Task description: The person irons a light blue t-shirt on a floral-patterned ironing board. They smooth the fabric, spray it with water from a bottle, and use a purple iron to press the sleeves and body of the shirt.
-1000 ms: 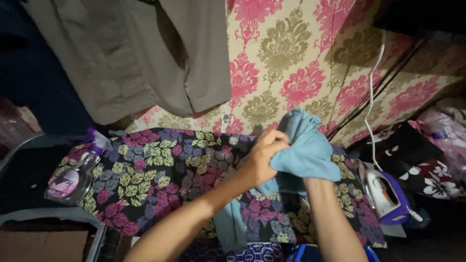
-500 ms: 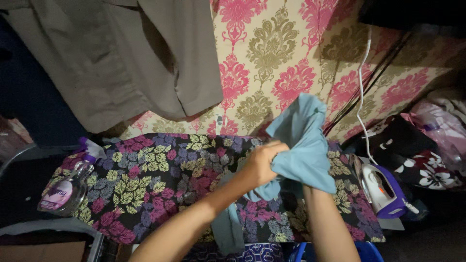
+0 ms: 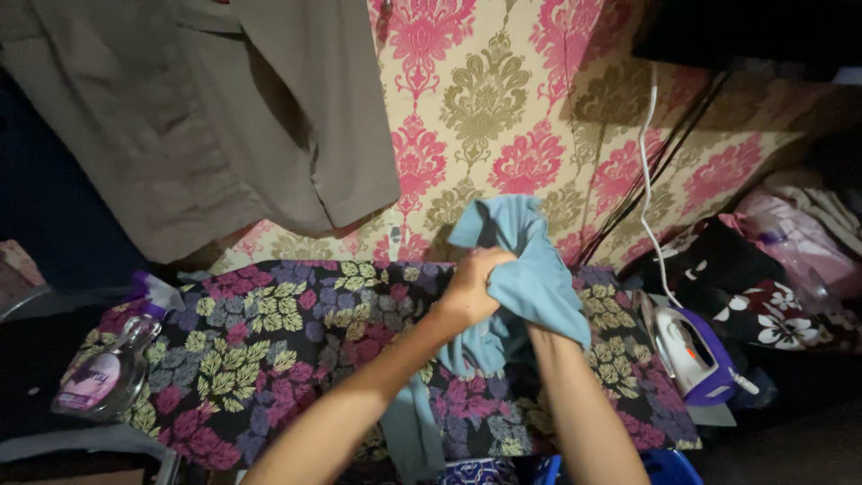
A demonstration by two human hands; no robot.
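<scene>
My left hand [image 3: 474,284] grips a light blue garment [image 3: 530,269] and holds it bunched above a floral ironing board [image 3: 269,350]. My right forearm runs up into the cloth, which covers the right hand completely. A strip of the same blue fabric hangs down over the board's near edge between my arms.
A clear spray bottle with a purple trigger [image 3: 103,373] lies at the board's left end. A white and purple iron [image 3: 687,352] stands at the right end, its white cord running up the patterned wall. Grey-beige trousers [image 3: 197,108] hang at the upper left. Piled clothes lie at the right.
Both hands with the blue garment have shifted slightly left and closer together, bunching the cloth tighter. The view has drifted a little to the right.
</scene>
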